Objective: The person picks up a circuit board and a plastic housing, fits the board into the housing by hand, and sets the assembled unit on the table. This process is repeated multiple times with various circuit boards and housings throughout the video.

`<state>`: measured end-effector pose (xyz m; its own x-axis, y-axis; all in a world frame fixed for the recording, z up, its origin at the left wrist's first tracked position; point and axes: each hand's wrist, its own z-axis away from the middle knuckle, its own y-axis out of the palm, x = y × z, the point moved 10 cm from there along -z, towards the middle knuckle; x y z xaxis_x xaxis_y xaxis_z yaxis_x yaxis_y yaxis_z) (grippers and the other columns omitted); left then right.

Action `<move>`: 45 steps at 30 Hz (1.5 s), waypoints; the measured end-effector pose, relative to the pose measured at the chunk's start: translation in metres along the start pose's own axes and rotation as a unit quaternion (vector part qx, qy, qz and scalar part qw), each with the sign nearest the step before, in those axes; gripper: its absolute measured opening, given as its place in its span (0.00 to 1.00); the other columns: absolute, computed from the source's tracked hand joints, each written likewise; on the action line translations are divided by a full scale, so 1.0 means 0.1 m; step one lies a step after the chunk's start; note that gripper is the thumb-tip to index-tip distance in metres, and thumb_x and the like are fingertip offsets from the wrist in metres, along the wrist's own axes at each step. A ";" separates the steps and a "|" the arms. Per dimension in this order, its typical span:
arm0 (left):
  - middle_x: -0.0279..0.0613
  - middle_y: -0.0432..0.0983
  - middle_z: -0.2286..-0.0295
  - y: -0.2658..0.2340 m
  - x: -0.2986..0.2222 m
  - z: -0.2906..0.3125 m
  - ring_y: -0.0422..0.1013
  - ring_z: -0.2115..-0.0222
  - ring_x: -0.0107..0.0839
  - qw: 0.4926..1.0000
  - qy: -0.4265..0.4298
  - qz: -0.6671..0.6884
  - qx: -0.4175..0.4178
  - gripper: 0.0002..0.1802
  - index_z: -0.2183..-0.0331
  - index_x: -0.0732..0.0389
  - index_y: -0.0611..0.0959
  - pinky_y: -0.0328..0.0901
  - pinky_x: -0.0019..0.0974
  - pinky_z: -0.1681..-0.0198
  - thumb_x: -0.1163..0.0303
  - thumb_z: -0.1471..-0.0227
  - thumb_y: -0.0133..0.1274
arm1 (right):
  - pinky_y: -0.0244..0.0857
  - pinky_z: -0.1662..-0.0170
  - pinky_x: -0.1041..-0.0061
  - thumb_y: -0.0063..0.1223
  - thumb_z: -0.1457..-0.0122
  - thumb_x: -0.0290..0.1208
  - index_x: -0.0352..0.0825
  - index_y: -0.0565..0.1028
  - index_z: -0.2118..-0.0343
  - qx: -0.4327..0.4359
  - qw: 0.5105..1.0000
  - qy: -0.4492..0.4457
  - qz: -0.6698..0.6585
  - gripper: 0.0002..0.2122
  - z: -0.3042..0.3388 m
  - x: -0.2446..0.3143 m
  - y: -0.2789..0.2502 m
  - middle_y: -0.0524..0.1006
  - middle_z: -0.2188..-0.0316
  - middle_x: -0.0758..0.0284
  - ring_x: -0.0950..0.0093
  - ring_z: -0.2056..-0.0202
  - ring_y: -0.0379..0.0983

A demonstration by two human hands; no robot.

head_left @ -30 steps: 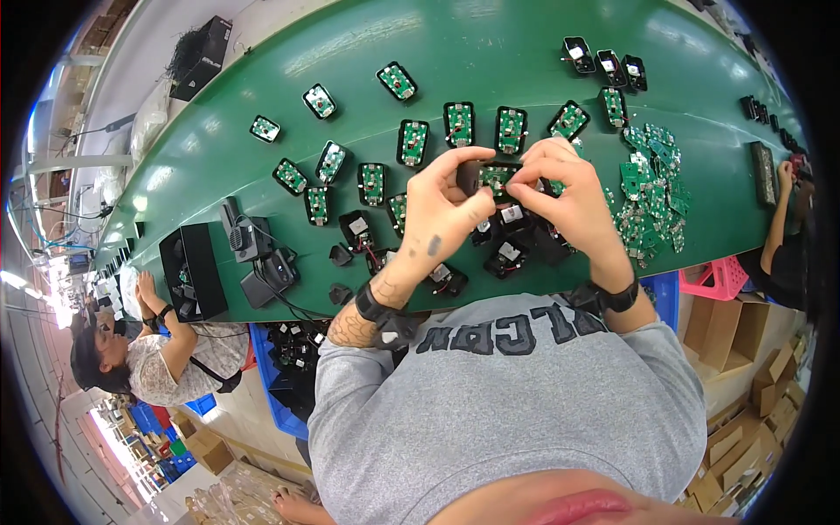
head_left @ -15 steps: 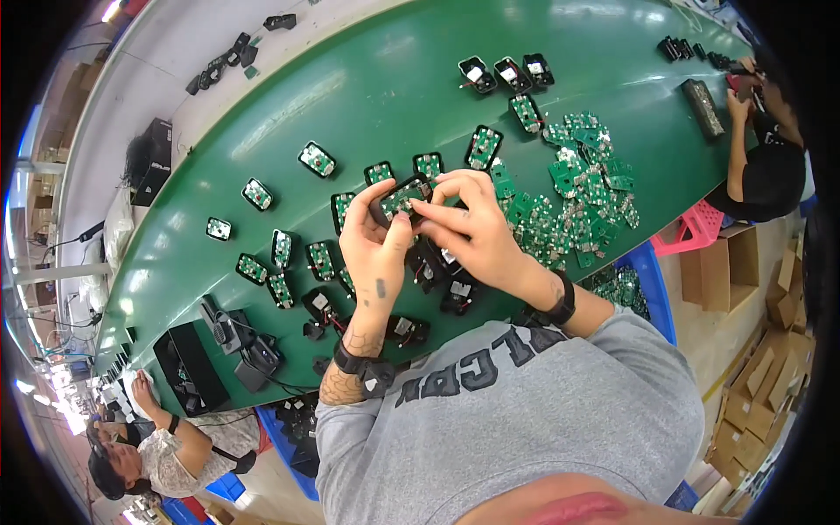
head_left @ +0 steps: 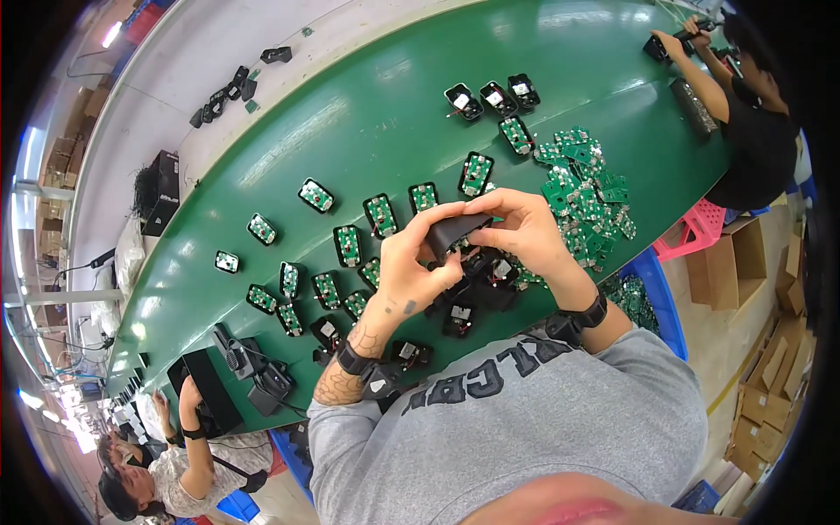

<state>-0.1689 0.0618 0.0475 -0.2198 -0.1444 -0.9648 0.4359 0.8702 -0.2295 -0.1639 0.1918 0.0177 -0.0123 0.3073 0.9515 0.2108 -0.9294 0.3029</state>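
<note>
Both hands hold a black plastic housing (head_left: 453,231) above the near part of the green table. My left hand (head_left: 413,269) grips it from the left, thumb at its lower edge. Around its right end curl the fingers of my right hand (head_left: 527,234). The housing is tilted with its smooth black outer side showing; most of its inside is hidden. Several similar housings with green circuit boards, such as one (head_left: 381,215), stand left of and beyond my hands. Beneath and beside my right hand lie black housings (head_left: 458,318) with red wires.
A heap of loose green circuit boards (head_left: 582,197) covers the table to the right. Black adapters (head_left: 262,372) and a black box (head_left: 210,385) sit at the near left. Co-workers are at both ends. A blue bin (head_left: 661,302) and pink stool (head_left: 696,229) stand beyond the right edge.
The housing has been turned over from board side up to black outer side showing. My hands have moved slightly right and lower. The left co-worker's hand now reaches into the black box.
</note>
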 end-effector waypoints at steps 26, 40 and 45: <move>0.61 0.74 0.56 0.03 1.12 -2.30 0.71 0.54 0.53 0.896 -0.001 -0.443 0.003 0.49 0.51 0.71 0.68 0.67 0.46 0.50 0.51 0.68 0.71 | 0.64 0.47 0.65 0.60 0.49 0.36 0.35 0.79 0.59 -0.070 0.716 -0.004 0.694 0.15 -0.50 0.24 -2.15 0.77 0.59 0.62 0.61 0.53 0.70; 0.44 0.71 0.58 0.07 -0.42 -0.51 0.70 0.59 0.33 0.990 0.093 -0.103 0.028 0.45 0.46 0.61 0.66 0.68 0.35 0.55 0.68 0.67 0.67 | 0.58 0.41 0.66 0.59 0.52 0.33 0.34 0.74 0.63 0.055 0.763 -0.003 0.644 0.14 -0.23 0.20 -1.86 0.73 0.52 0.58 0.61 0.47 0.65; 0.43 0.74 0.62 0.21 -0.66 0.34 0.71 0.59 0.35 0.988 0.057 -0.142 0.016 0.38 0.52 0.61 0.71 0.67 0.37 0.55 0.67 0.68 0.68 | 0.58 0.41 0.66 0.59 0.51 0.32 0.31 0.74 0.61 0.061 0.737 0.017 0.673 0.15 -0.15 0.21 -1.78 0.74 0.52 0.58 0.62 0.46 0.66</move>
<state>-0.1154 0.0739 0.1021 -0.4324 -0.3247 -0.8412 0.3703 0.7867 -0.4939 -0.2160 0.3611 -0.0156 0.2634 -0.8840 0.3863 0.1409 -0.3609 -0.9219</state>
